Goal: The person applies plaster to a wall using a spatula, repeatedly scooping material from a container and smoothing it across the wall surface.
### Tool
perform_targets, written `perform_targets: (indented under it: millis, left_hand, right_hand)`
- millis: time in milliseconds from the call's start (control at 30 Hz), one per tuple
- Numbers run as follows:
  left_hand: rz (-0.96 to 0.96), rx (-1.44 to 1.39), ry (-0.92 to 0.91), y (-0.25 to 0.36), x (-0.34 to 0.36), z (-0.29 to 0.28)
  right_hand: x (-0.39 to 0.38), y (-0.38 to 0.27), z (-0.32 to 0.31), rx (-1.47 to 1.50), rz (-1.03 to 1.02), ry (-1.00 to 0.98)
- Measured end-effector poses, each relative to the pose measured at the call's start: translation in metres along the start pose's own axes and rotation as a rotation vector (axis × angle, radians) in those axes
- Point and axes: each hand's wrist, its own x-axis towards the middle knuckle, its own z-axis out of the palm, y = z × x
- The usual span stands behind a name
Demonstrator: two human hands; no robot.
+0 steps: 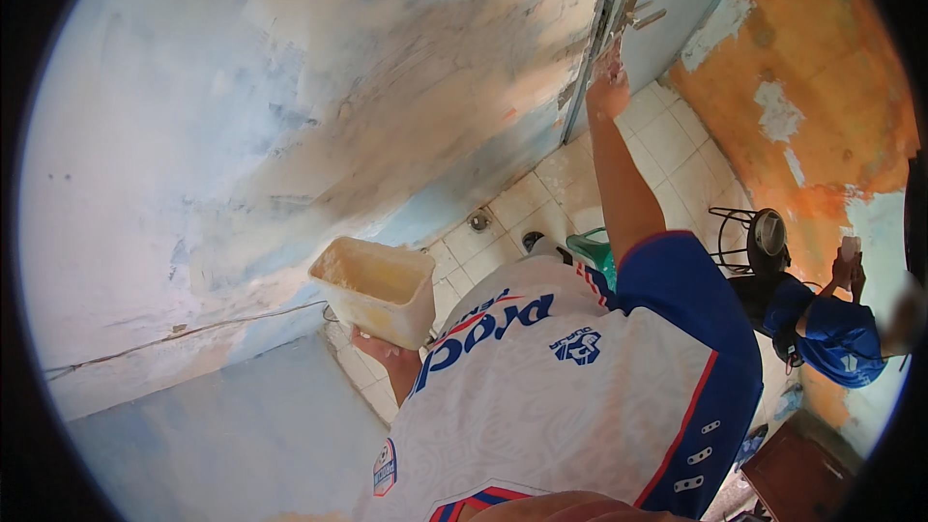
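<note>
My left hand point(385, 348) is closed on the lower side of a cream rectangular plastic tub point(379, 295), held tilted near the wall. Its inside is coated with yellowish-white residue; how full it is I cannot make out. My right arm stretches far out to the edge of a grey door point(667, 0). There my right hand point(608, 92), whitened with residue, is closed beside the door handle point(638, 14). Whatever sits in its fingers is too small and blurred to name. The patchy white, tan and blue wall point(338, 97) runs alongside.
A drain point(478, 221) lies in the tiled floor point(527, 201). Close to my legs is a green container point(592, 249). A black stool point(764, 237) stands to the right. Beyond it, a person in blue point(841, 333) holds a small pale block point(850, 249) near the orange wall point(812, 68).
</note>
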Motion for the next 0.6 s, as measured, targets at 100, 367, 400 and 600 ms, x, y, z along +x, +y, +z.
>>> perform_targets:
  millis: [100,367,400,600]
  left_hand:
    - [-0.025,-0.011,-0.033,0.012,0.001,-0.012]
    - [-0.053,-0.013,-0.002,0.033,0.010,-0.071]
    - [-0.089,0.007,-0.004,0.040,0.011,-0.076]
    - [-0.036,0.022,0.005,0.044,0.005,-0.065]
  right_hand:
    - [-0.005,-0.007,0.025,0.118,-0.157,-0.071]
    - [-0.169,-0.045,-0.026,0.127,-0.120,-0.425]
    - [-0.150,-0.044,-0.025,0.054,-0.057,-0.343]
    - [-0.040,-0.013,0.021,0.055,-0.038,-0.111]
